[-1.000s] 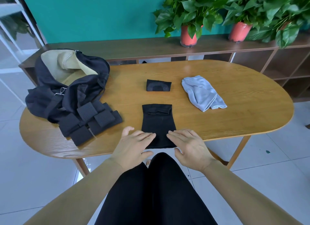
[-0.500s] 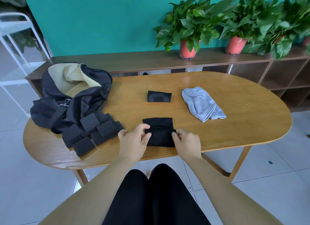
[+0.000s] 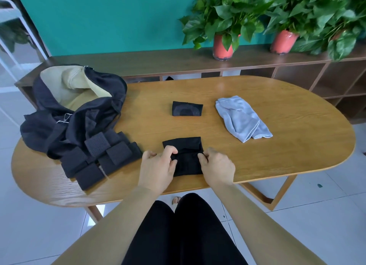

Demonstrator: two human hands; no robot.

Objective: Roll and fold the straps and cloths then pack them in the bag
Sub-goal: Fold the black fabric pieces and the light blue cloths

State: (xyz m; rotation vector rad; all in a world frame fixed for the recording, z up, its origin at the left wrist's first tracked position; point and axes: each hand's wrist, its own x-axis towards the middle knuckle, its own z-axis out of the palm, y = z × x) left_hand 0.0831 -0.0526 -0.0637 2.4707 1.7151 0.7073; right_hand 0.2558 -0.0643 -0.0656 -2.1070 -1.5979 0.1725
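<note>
A black cloth (image 3: 185, 146) lies near the table's front edge, its near end doubled over onto itself. My left hand (image 3: 157, 168) pinches the folded part at its left side. My right hand (image 3: 216, 166) pinches it at the right side. Further back lies a small folded black piece (image 3: 187, 108). A light grey cloth (image 3: 242, 118) lies crumpled to the right of it. The black bag (image 3: 79, 106) with a tan lining sits open at the table's left end. Several black padded straps (image 3: 99, 156) lie piled in front of the bag.
The oval wooden table (image 3: 287, 146) stands before a low wooden shelf (image 3: 138, 63) carrying potted plants (image 3: 222, 45) in red pots. My legs in black trousers show below the table edge. White tiled floor surrounds the table.
Both hands went from lying flat on the cloth's near end to pinching it and folding it over away from me, so the cloth now looks shorter.
</note>
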